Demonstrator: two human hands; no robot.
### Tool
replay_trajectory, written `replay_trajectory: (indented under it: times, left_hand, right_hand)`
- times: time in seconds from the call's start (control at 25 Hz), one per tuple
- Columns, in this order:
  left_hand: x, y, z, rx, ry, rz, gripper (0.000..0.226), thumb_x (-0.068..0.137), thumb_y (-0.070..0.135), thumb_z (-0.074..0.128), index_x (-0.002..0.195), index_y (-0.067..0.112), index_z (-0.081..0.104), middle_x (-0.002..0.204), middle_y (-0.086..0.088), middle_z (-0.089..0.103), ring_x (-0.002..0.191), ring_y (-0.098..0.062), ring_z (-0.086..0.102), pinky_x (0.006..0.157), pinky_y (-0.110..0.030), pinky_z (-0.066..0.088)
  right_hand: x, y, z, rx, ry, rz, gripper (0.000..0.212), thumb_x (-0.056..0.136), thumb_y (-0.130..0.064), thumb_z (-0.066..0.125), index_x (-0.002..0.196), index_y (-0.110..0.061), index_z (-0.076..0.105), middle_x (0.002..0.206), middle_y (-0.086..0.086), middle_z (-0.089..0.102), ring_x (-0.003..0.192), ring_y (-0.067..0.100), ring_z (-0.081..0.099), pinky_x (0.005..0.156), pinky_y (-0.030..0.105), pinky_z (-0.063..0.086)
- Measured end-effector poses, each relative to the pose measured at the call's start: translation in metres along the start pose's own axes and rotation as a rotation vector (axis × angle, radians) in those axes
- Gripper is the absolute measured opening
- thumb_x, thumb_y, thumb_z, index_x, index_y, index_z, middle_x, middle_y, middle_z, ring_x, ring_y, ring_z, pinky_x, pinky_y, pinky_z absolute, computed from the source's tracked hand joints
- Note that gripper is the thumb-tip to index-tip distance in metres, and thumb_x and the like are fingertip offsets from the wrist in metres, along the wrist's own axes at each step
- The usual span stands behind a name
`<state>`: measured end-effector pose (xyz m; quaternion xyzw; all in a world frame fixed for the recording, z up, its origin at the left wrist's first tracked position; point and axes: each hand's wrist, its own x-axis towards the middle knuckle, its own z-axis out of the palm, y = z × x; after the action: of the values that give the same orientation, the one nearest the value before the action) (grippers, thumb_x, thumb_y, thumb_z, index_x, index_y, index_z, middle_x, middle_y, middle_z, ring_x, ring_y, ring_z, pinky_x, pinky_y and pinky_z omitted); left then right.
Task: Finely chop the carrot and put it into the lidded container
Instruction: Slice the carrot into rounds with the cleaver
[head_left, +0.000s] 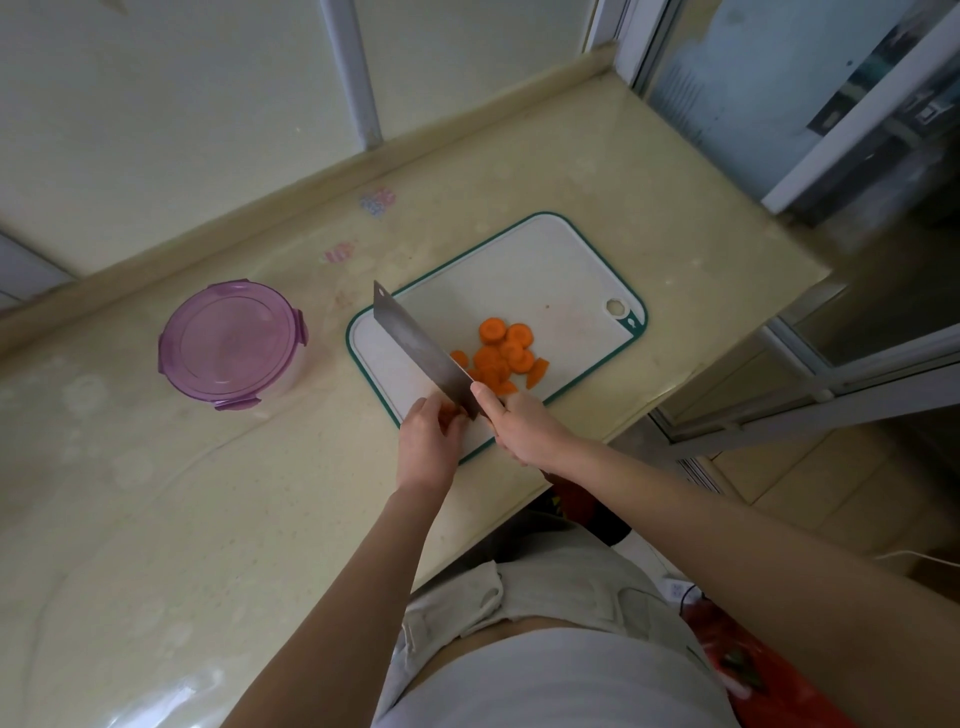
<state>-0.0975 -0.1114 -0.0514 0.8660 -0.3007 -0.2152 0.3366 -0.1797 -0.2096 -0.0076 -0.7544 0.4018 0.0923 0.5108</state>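
Note:
Several orange carrot slices (503, 351) lie in a loose pile on a white cutting board (545, 270) with a green rim. My right hand (519, 426) grips the handle of a cleaver (415, 348), whose blade lies across the board's left side. My left hand (431, 441) pinches a small piece of carrot (448, 410) at the board's near edge, right beside the blade's heel. The round clear container (234, 345) with a purple clip lid stands shut on the counter, left of the board.
The beige counter (208, 519) ends in a raised back ledge (332, 176) and a front-right edge close to the board. Window frames (857, 119) stand beyond the far right corner. Small stickers (378, 200) mark the counter behind the board.

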Motion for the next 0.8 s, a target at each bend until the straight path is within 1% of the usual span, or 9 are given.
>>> replay_trajectory:
  times: [0.12,0.24,0.36,0.48,0.56,0.64,0.68,0.72,0.8]
  left_hand:
    - [0.000,0.001,0.000,0.003,-0.005,-0.010,0.006,0.088,0.010,0.058,0.092,0.008,0.062,0.087,-0.004,0.056,0.075,-0.014,0.050,0.062,-0.010,0.031]
    - [0.001,0.003,-0.002,0.030,-0.023,-0.017,0.009,0.088,0.008,0.055,0.094,0.006,0.061,0.088,-0.005,0.055,0.079,-0.018,0.052,0.067,-0.016,0.034]
    - [0.001,0.006,-0.004,0.040,-0.011,-0.034,0.017,0.086,0.005,0.053,0.103,0.003,0.055,0.100,-0.010,0.054,0.088,-0.022,0.052,0.073,-0.024,0.040]
    - [0.015,0.007,-0.004,0.096,0.028,0.010,0.025,0.087,0.011,0.053,0.112,0.005,0.053,0.113,-0.008,0.050,0.104,-0.022,0.050,0.086,-0.029,0.041]
    - [0.030,0.011,-0.002,0.202,-0.029,0.141,0.033,0.088,0.020,0.055,0.119,0.008,0.055,0.121,-0.006,0.050,0.114,-0.024,0.046,0.095,-0.028,0.034]
    - [0.040,0.018,-0.001,0.314,-0.148,0.242,0.048,0.087,0.038,0.057,0.129,0.016,0.048,0.132,-0.003,0.047,0.121,-0.024,0.041,0.099,-0.031,0.031]
    - [0.042,0.022,-0.002,0.350,-0.211,0.249,0.056,0.086,0.043,0.058,0.134,0.019,0.043,0.136,-0.001,0.043,0.123,-0.023,0.038,0.101,-0.033,0.031]
    - [0.043,0.023,-0.003,0.382,-0.260,0.246,0.061,0.085,0.043,0.060,0.138,0.022,0.038,0.138,0.001,0.040,0.124,-0.023,0.036,0.102,-0.034,0.030]
    - [0.045,0.024,-0.005,0.470,-0.295,0.281,0.064,0.085,0.039,0.062,0.140,0.024,0.033,0.139,0.001,0.039,0.121,-0.022,0.035,0.101,-0.033,0.031]
  right_hand:
    - [-0.006,0.001,-0.005,0.008,-0.003,-0.014,0.058,0.099,-0.051,0.028,0.055,-0.014,0.034,0.049,-0.001,0.037,0.040,0.006,0.037,0.047,0.023,0.027]
    - [-0.010,0.003,-0.013,0.080,0.056,-0.021,0.057,0.098,-0.051,0.031,0.054,-0.015,0.038,0.046,-0.005,0.039,0.038,0.006,0.038,0.047,0.022,0.026]
    - [-0.010,0.005,-0.023,0.137,0.137,-0.041,0.056,0.098,-0.051,0.033,0.054,-0.017,0.040,0.036,-0.009,0.041,0.035,0.004,0.040,0.049,0.023,0.027]
    - [-0.009,0.005,-0.034,0.163,0.211,-0.046,0.056,0.098,-0.050,0.033,0.053,-0.018,0.042,0.038,-0.008,0.041,0.035,0.004,0.039,0.048,0.023,0.027]
    - [-0.009,0.005,-0.040,0.183,0.239,-0.044,0.054,0.098,-0.049,0.032,0.053,-0.020,0.042,0.038,-0.009,0.042,0.036,0.003,0.039,0.048,0.021,0.027]
    - [-0.009,0.007,-0.044,0.203,0.246,-0.035,0.054,0.099,-0.048,0.032,0.055,-0.017,0.042,0.041,-0.009,0.041,0.037,0.003,0.037,0.048,0.022,0.028]
    - [-0.010,0.009,-0.045,0.207,0.246,-0.029,0.055,0.099,-0.049,0.031,0.056,-0.015,0.041,0.044,-0.006,0.040,0.036,0.004,0.036,0.047,0.023,0.029]
    - [-0.010,0.010,-0.045,0.214,0.248,-0.024,0.055,0.098,-0.049,0.031,0.056,-0.014,0.040,0.045,-0.005,0.039,0.035,0.004,0.035,0.046,0.024,0.029]
    - [-0.010,0.014,-0.045,0.209,0.260,-0.019,0.056,0.098,-0.049,0.032,0.055,-0.014,0.040,0.043,-0.005,0.038,0.032,0.004,0.036,0.047,0.024,0.030]
